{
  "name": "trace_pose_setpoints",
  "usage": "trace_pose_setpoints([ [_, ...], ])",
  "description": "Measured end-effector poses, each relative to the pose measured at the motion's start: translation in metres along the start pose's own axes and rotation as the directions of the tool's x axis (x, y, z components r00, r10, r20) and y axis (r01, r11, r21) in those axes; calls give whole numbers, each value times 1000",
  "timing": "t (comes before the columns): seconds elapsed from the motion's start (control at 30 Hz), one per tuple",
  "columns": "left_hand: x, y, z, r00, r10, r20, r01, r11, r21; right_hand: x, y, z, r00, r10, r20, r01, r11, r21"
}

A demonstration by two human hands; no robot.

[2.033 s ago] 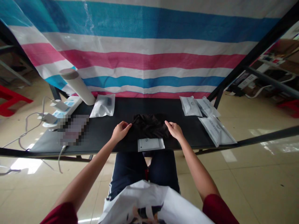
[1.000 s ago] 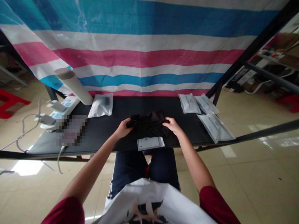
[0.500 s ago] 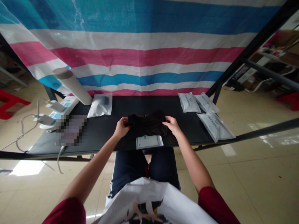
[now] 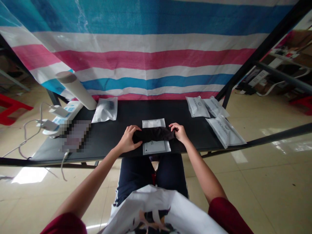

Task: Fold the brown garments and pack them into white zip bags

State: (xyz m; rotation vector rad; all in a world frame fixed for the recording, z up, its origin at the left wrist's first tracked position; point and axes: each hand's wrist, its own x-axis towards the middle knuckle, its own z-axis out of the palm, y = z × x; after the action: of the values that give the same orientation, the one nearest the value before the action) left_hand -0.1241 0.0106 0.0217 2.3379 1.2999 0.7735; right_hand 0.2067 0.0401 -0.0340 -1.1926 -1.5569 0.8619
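A strip of folded black cloth (image 4: 156, 134) stretches between my two hands, over the middle of a whitish plastic pouch (image 4: 156, 148) on the black tabletop. My left hand (image 4: 129, 139) grips the cloth's left end, fingers above and thumb below. At the other end, my right hand (image 4: 179, 132) pinches the cloth between thumb and fingers. The pouch shows beyond the cloth and in front of it; its middle is covered. What kind of item the cloth is, I cannot tell.
Printed pouches (image 4: 225, 131) lie at the table's right end. Back left are another filled pouch (image 4: 105, 110) and a pale bottle (image 4: 76, 91). A power strip (image 4: 65, 117) with plugged chargers and a blurred-out phone (image 4: 75, 136) sit left. Striped sheeting (image 4: 146, 58) hangs behind.
The black cloth has become a narrower band and now lies lower, so the pouch's far end shows. My left hand has shifted its grip around the cloth's end.
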Motion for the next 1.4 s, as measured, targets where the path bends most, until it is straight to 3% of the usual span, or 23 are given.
trace_pose_setpoints([
  [0.1, -9, 3, 1, 998, 41, 43, -45, 992, 115, -5, -2, -1, 1000, -18, 8, 19, 995, -100],
  [0.23, -20, -6, 9, 999, 39, -2, -37, 967, 252, -12, -9, -3, 994, -73, 80, 91, 962, -257],
  [0.43, -32, -11, 16, 997, 21, -74, -8, 985, 170, -19, -19, -3, 996, -64, 61, 82, 924, -374],
  [0.53, -30, -12, 19, 990, -40, -136, 59, 988, 139, -22, -16, -3, 996, -92, 8, 85, 882, -463],
  [0.67, -22, -21, 22, 945, -215, -245, 258, 953, 159, -26, -7, -6, 995, -103, -8, 80, 817, -571],
  [0.77, -14, -28, 19, 936, -317, -152, 340, 925, 168, -28, -4, -6, 996, -84, 7, 70, 788, -611],
  [0.9, -5, -24, 9, 933, -359, -23, 359, 926, 119, -26, -10, -2, 992, -96, 86, 129, 792, -596],
  [1.0, -5, -14, 6, 923, -385, 18, 385, 923, -8, -18, -18, -4, 993, -63, 100, 108, 830, -547],
  [1.07, -10, -4, 7, 932, -362, -9, 358, 925, -128, -7, -25, -8, 999, -18, 32, 31, 886, -462],
  [1.2, -29, 32, 10, 949, -309, -63, 259, 876, -406, 33, -41, -8, 994, 8, -109, -22, 992, -125],
  [1.3, -47, 71, 21, 954, -292, -68, 230, 859, -457, 71, -55, 5, 999, -1, -43, -2, 999, -53],
  [1.4, -61, 102, 44, 966, -257, -35, 213, 862, -460, 97, -61, 30, 989, -9, 150, 35, 985, -170],
])
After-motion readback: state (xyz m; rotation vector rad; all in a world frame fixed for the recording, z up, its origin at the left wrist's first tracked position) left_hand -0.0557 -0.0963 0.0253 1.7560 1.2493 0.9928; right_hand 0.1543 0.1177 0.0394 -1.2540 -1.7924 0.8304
